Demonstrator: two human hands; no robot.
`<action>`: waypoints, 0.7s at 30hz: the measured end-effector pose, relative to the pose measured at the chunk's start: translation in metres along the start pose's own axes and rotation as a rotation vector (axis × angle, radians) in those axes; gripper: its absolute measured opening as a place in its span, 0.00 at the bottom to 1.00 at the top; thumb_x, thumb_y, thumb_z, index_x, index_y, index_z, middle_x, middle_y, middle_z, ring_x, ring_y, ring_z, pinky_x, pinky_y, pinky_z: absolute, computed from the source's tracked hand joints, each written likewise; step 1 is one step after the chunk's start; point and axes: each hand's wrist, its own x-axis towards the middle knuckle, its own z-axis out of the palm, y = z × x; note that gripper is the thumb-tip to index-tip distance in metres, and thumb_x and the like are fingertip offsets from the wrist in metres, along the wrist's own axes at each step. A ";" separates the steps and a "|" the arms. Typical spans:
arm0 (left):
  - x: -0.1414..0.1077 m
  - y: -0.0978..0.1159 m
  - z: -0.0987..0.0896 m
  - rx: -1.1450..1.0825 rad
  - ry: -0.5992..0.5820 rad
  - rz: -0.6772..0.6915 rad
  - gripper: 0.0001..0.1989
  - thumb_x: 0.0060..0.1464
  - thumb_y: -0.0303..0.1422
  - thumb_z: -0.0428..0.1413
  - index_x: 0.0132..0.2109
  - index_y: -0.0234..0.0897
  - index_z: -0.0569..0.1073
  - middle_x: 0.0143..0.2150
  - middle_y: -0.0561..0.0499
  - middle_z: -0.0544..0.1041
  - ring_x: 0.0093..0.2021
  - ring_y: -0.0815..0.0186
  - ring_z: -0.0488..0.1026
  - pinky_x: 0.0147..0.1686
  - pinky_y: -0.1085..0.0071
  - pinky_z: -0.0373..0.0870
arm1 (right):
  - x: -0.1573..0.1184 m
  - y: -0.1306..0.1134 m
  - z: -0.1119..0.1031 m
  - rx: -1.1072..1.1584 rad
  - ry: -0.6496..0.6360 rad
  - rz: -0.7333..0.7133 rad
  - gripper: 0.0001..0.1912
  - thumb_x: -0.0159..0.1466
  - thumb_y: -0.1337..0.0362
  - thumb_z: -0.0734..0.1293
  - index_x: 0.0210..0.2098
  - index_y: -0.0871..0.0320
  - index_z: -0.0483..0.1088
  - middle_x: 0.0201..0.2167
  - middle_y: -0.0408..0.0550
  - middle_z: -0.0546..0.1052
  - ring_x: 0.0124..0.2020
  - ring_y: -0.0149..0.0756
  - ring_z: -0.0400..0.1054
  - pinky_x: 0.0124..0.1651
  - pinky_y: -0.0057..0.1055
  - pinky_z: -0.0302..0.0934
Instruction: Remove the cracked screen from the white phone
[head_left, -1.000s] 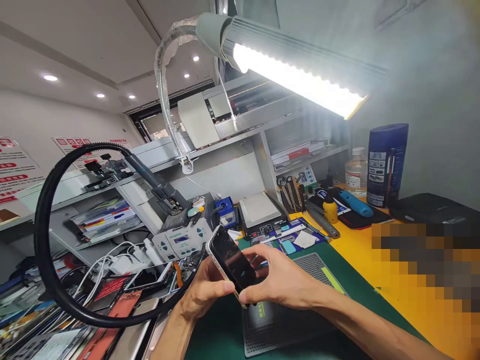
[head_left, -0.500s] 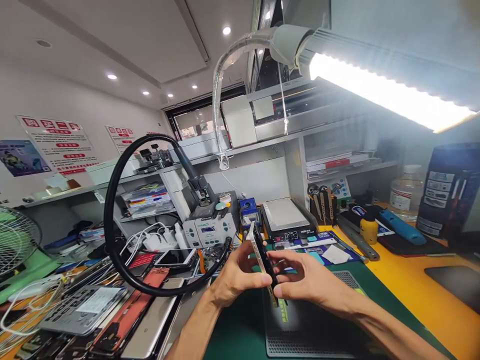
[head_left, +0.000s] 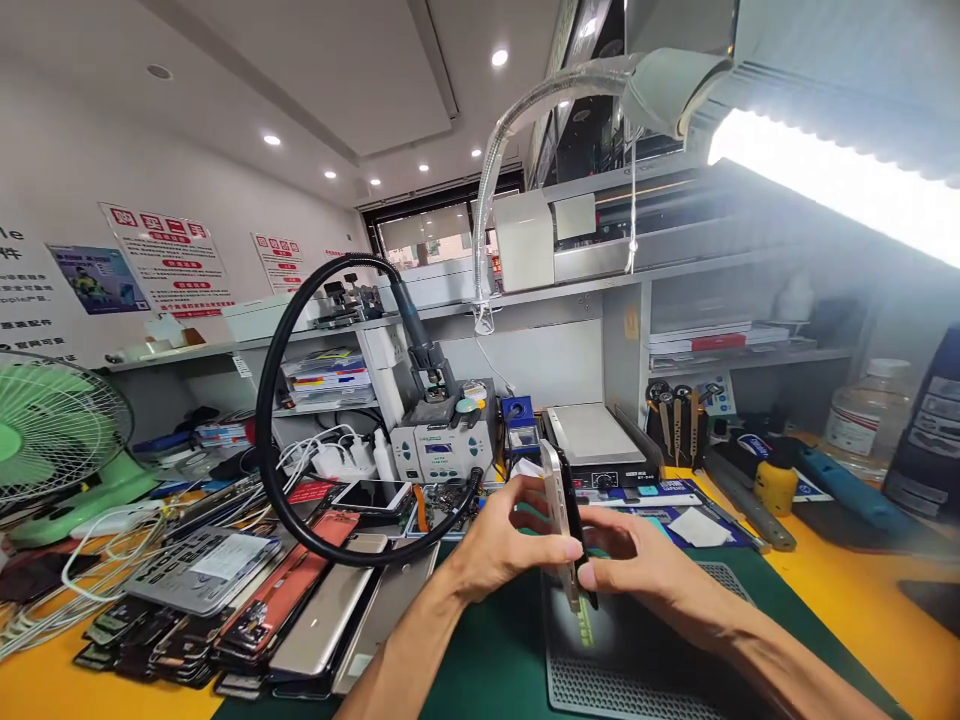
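Observation:
A phone stands nearly upright and edge-on between my two hands, above a dark grey work pad. Its silver frame side faces left and its black panel faces right. My left hand grips the silver side, thumb on the near edge and fingers behind. My right hand is closed on the black side, thumb low on the near edge and fingertips partly hidden behind. Whether the panel is fully seated against the frame, I cannot tell.
Stacked phones and phone parts lie to the left, under the black hose of a hot air station. Behind the hands sits a flat heating plate. Tweezers and a clear bottle stand right. A lamp hangs overhead.
The view has swung left, so the bench appears farther right. Both hands keep hold of the phone, which looks more upright, with its silver and black sides close together.

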 end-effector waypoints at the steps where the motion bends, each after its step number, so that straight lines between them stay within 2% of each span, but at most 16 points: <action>1: -0.001 0.005 0.001 0.040 0.009 -0.008 0.28 0.41 0.39 0.71 0.49 0.38 0.72 0.47 0.47 0.74 0.43 0.60 0.73 0.39 0.66 0.73 | 0.001 0.001 0.002 0.049 -0.022 -0.023 0.32 0.53 0.64 0.76 0.58 0.54 0.71 0.44 0.49 0.78 0.46 0.44 0.71 0.53 0.42 0.63; 4: -0.003 0.021 0.005 0.159 0.021 -0.052 0.26 0.44 0.39 0.69 0.49 0.39 0.72 0.46 0.49 0.75 0.41 0.62 0.74 0.37 0.68 0.73 | 0.003 -0.001 0.010 0.227 -0.080 -0.094 0.29 0.52 0.70 0.74 0.54 0.56 0.73 0.47 0.50 0.77 0.48 0.41 0.71 0.52 0.37 0.62; 7: -0.001 0.038 0.005 0.268 0.014 -0.145 0.27 0.44 0.41 0.69 0.49 0.39 0.70 0.42 0.50 0.73 0.34 0.64 0.74 0.30 0.68 0.74 | 0.003 -0.005 0.020 0.393 -0.125 -0.091 0.29 0.52 0.72 0.73 0.54 0.57 0.73 0.51 0.51 0.76 0.50 0.41 0.71 0.50 0.34 0.63; 12: 0.010 0.059 0.002 0.363 -0.041 -0.318 0.26 0.44 0.46 0.67 0.46 0.38 0.72 0.39 0.49 0.73 0.38 0.57 0.78 0.28 0.64 0.78 | 0.001 -0.005 0.024 0.582 -0.140 -0.015 0.27 0.53 0.72 0.73 0.53 0.62 0.72 0.45 0.55 0.78 0.45 0.39 0.74 0.49 0.36 0.65; 15: 0.015 0.066 0.002 0.360 -0.091 -0.418 0.24 0.46 0.46 0.66 0.44 0.36 0.72 0.38 0.47 0.77 0.39 0.53 0.79 0.28 0.62 0.80 | -0.001 -0.003 0.022 0.645 -0.143 0.016 0.25 0.54 0.71 0.73 0.52 0.63 0.72 0.47 0.56 0.77 0.45 0.39 0.73 0.53 0.39 0.65; 18: 0.018 0.069 0.002 0.339 -0.123 -0.478 0.24 0.47 0.47 0.65 0.43 0.35 0.72 0.38 0.46 0.78 0.37 0.53 0.80 0.26 0.63 0.79 | -0.004 -0.003 0.022 0.664 -0.151 0.035 0.23 0.56 0.69 0.73 0.52 0.62 0.72 0.45 0.53 0.77 0.45 0.40 0.74 0.55 0.44 0.64; 21: 0.019 0.071 0.003 0.305 -0.136 -0.516 0.23 0.47 0.48 0.65 0.42 0.35 0.73 0.38 0.48 0.77 0.35 0.55 0.80 0.25 0.64 0.79 | -0.006 -0.004 0.022 0.663 -0.155 0.043 0.20 0.57 0.67 0.72 0.49 0.62 0.73 0.42 0.51 0.78 0.43 0.40 0.74 0.57 0.45 0.63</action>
